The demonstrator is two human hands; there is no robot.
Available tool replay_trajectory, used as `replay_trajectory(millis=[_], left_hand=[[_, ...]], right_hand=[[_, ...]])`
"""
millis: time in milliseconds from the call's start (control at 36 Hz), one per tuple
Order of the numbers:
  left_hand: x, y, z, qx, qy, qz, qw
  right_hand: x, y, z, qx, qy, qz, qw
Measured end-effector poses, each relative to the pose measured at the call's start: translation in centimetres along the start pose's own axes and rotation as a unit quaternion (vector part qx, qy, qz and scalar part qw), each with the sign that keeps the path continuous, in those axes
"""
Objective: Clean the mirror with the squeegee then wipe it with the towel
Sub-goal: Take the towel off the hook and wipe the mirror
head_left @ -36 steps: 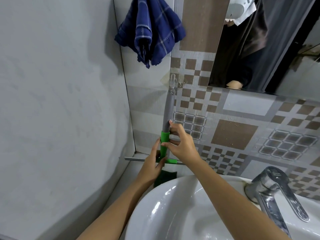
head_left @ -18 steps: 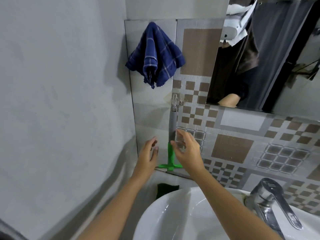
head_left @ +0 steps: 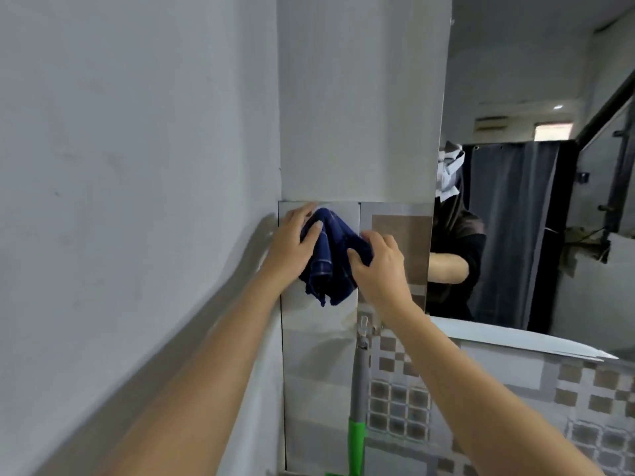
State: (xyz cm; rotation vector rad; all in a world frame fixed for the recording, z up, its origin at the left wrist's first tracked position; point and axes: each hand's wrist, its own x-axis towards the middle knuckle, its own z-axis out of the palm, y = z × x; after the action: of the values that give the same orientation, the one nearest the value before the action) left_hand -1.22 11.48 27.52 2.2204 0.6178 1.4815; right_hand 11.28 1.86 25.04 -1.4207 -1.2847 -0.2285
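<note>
Both bare hands are raised to the dark blue checked cloth towel (head_left: 326, 259), which hangs bunched against the grey tiled wall (head_left: 319, 355) near the top edge of the tiling, in the corner beside the plain grey plaster wall (head_left: 137, 166). The left hand (head_left: 292, 245) closes on the towel's upper left side, its thumb pressed over the folds and its fingers reaching behind the top of the cloth. The right hand (head_left: 378, 266) pinches the towel's right side, thumb in front and fingers curled over the fabric. The towel lies between the two hands, and its loose lower corners droop below both grips. Whether it rests on a hook cannot be told.

Below the towel, the squeegee with a grey handle and green lower part (head_left: 359, 400) hangs upright from a small clear wall hook (head_left: 363, 326), apart from both hands. The frameless wall mirror (head_left: 532, 201) is to the right of the towel, just beside the right hand.
</note>
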Motion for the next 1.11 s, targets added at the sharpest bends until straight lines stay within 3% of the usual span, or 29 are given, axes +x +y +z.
replay_trajectory(millis=[167, 278, 556, 778, 972, 1111], left_hand=[[0.2, -0.7, 0.3, 0.003, 0.006, 0.043, 0.999], [0.6, -0.9, -0.1, -0.022, -0.005, 0.049, 0.999], [1.6, 0.1, -0.5, -0.018, 0.005, 0.075, 0.997], [2.3, 4.7, -3.5, -0.065, -0.018, 0.11, 0.992], [-0.4, 9.2, -5.1, -0.079, -0.203, 0.091, 0.972], [-4.1, 11.1, -3.9, -0.11, -0.317, 0.004, 0.942]], right_hand=[[1.5, 1.0, 1.2, -0.033, -0.011, -0.004, 0.999], [2.7, 0.8, 0.5, -0.03, 0.025, -0.011, 0.999], [8.2, -4.3, -3.1, -0.084, 0.075, -0.121, 0.986], [10.5, -9.3, -4.4, -0.082, 0.101, -0.185, 0.974], [8.5, -9.6, -6.3, -0.087, 0.056, -0.16, 0.982], [4.5, -9.0, -8.8, -0.093, -0.002, -0.12, 0.989]])
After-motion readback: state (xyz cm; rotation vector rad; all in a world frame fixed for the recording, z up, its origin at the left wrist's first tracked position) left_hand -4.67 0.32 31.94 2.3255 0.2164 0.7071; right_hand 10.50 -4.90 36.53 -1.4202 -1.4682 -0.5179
